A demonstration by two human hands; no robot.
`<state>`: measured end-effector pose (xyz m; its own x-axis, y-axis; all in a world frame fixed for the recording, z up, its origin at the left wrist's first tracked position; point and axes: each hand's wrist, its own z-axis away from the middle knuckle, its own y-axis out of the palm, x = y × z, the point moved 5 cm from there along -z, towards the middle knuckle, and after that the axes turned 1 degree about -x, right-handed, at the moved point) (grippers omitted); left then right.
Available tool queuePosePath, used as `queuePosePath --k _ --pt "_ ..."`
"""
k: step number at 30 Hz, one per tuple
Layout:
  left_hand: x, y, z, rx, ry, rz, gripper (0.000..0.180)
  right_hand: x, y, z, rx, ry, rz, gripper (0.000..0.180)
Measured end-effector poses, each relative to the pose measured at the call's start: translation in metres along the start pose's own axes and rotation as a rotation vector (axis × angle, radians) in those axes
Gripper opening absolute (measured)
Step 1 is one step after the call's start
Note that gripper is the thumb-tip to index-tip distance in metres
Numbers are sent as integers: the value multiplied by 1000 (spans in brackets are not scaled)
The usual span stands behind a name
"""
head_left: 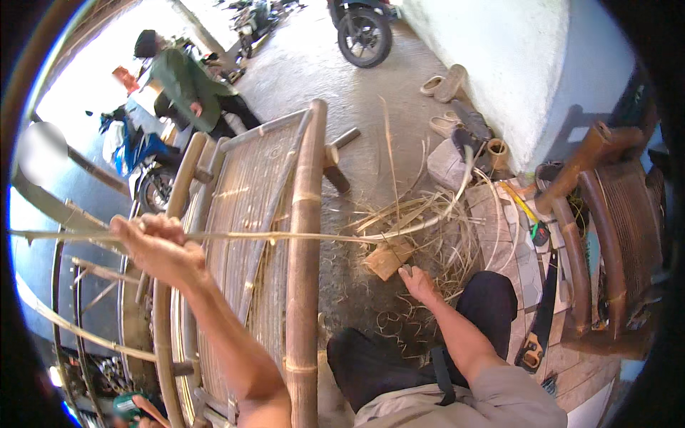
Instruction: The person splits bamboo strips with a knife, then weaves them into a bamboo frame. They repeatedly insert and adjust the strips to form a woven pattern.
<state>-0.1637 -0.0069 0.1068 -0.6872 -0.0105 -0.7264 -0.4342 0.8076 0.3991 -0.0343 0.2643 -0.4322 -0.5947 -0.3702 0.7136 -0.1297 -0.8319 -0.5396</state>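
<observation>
A long, thin cane strip (314, 237) runs sideways across the view, over a bamboo bench (305, 285) and on to a pile of shavings (453, 235). My left hand (160, 246) is raised above the bench's left side, its fingers closed around the strip. Beside a tan wooden block (389, 258) on the floor is my right hand (419, 282), low in front of my right knee. Its fingers are curled; what they grip, if anything, cannot be made out. The strip's right part passes just above the block.
A hand saw (541, 321) and a yellow tape (519, 202) lie on tiles at the right, near a brown bamboo chair (596, 242). Slippers (449, 84) line the white wall. Another person (187, 89) stands by a blue motorbike (139, 146) at the far left.
</observation>
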Motion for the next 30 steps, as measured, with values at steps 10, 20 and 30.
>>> queuePosePath --k 10,20,30 --pt "0 -30 3 -32 -19 73 40 -29 41 22 115 627 -1166 51" --pt "-59 -30 9 23 154 66 40 39 -17 139 226 131 -810 33" --pt "-43 18 71 297 40 129 49 145 -97 211 150 -359 -609 47"
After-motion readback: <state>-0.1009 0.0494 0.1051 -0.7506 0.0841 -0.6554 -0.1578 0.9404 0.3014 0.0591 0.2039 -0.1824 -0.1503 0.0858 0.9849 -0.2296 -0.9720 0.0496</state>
